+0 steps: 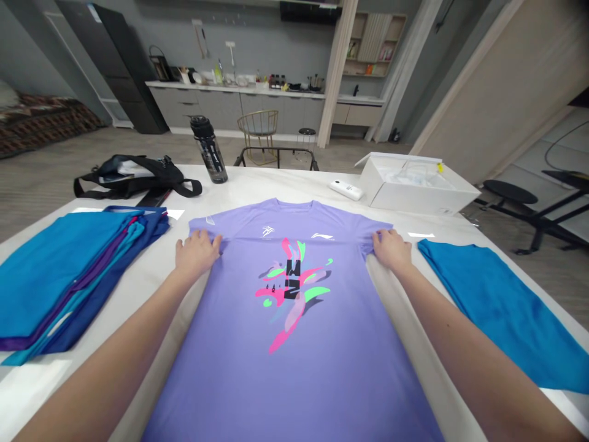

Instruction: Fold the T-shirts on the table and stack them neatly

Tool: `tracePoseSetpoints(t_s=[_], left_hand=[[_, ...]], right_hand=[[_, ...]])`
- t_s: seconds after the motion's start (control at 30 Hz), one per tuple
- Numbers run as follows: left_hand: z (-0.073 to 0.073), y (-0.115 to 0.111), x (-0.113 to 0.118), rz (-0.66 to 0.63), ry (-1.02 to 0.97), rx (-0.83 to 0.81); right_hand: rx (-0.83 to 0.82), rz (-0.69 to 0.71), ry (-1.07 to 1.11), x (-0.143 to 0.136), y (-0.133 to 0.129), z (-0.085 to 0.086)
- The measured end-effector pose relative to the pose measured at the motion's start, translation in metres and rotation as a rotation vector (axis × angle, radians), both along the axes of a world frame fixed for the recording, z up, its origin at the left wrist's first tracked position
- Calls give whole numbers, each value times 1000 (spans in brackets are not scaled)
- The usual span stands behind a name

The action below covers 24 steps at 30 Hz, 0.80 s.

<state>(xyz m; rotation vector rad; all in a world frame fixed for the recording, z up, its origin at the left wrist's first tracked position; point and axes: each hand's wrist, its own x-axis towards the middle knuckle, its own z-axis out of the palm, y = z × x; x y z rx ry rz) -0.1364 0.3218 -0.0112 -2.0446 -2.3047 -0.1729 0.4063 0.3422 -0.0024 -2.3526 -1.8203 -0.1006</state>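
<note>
A purple T-shirt (294, 380) lies spread front side up on the white table, its neckline away from me. It has a bright pink, green and black print on the chest and small white logos above. My left hand (197, 253) is closed on the sleeve at the left, its thumb at the sleeve's lower edge. Across from it, my right hand (393, 248) grips the other sleeve in the same way. A slight crease runs across the chest between the two hands. The shirt's bottom hem is out of view.
Folded blue and purple clothes (69, 264) are stacked at the left; a folded blue garment (501, 307) lies at the right. Along the table's far side are a black bag (133, 175), a water bottle (209, 150), a white device (346, 189) and an open white box (409, 193).
</note>
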Motion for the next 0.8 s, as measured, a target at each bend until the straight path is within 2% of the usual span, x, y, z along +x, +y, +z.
tracePoseSetpoints(t_s=[0.07,0.1,0.17,0.23,0.33,0.4,0.57,0.8], left_hand=[[6,16,16,-51,9,94],[8,27,27,-125,2,109],[11,52,54,-261,-28,73],[9,81,81,-300,-62,35],[-1,120,113,-304,-100,-72],[-11,140,126,-280,-128,-148],[-30,172,136,-209,-169,-141],[-38,210,139,-205,-251,-98]], right_hand=[[66,88,49,-15,15,4],[83,162,89,-26,25,5],[60,323,191,-54,45,3],[13,427,241,-86,67,-2],[-128,395,232,-126,95,-14],[-181,350,210,-142,110,-22],[-159,345,163,-148,142,-34],[-141,384,142,-142,183,-40]])
